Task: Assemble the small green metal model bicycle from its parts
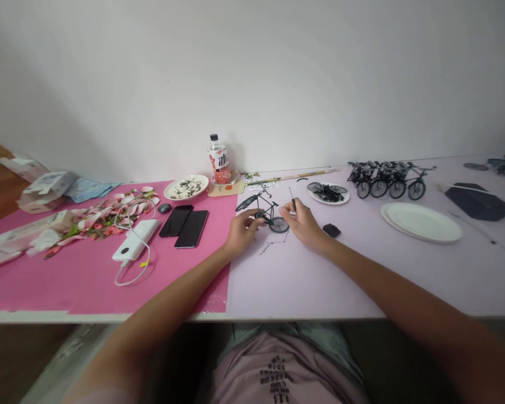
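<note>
We locate the miniature bicycle point(271, 211) at the centre of the work area, above the pale lilac surface point(353, 292) and between the two hands; one wheel sits toward the upper left, the other toward the lower right, and we cannot tell whether the lower wheel touches the table. We note that the left hand point(240, 231) pinches the bicycle near the middle of its frame, thumb and fingers closed on it. We observe the right hand point(303, 224) with its fingers curled around a dark-handled tool point(293, 203), its thin shaft directed upward; the thumb and fingertip are close to the bicycle, but we cannot tell whether they contact it. We find a thin grey rod-like part point(273, 243) lying just below the bicycle, and a small black block point(331, 230) beside the right wrist. Beyond the right hand, we identify a white plate point(345, 198) carrying black parts point(330, 193), then a row of assembled bicycles point(387, 178) standing upright and close together. Left of the left hand, on the pink surface point(84, 286), we register two dark phones point(191, 229), the nearer overlapping the other's edge, and a white power bank point(135, 240) with a cable attached
</note>
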Demonstrator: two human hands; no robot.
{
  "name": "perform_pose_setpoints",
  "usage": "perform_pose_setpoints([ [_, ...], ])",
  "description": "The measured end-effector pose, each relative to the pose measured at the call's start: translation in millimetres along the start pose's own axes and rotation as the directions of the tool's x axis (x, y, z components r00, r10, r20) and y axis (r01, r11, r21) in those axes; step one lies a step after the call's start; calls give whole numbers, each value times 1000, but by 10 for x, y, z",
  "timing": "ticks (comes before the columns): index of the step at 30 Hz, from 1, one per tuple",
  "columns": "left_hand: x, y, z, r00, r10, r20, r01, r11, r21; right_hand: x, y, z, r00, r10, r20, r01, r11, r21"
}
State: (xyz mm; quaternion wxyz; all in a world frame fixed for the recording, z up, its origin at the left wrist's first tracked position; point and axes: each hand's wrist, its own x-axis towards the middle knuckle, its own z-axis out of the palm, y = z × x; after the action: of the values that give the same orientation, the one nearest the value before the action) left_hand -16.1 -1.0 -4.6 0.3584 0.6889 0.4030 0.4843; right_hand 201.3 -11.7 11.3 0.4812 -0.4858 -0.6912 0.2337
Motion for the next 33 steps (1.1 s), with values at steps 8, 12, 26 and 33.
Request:
perform_pose_setpoints([
  [8,12,-2,-6,998,-37,48,41,996,-85,-31,83,83,989,20,144,-55,969,242],
  [12,13,-52,2,998,-40,39,42,998,-45,-8,172,168,996,13,91,-46,927,373],
  [26,-41,86,16,999,-5,-34,11,985,170,-21,31,137,999,8,40,-20,953,304],
  [33,-52,51,38,997,83,10,-83,977,196,-46,32,149,990,-27,141,0,983,186],
])
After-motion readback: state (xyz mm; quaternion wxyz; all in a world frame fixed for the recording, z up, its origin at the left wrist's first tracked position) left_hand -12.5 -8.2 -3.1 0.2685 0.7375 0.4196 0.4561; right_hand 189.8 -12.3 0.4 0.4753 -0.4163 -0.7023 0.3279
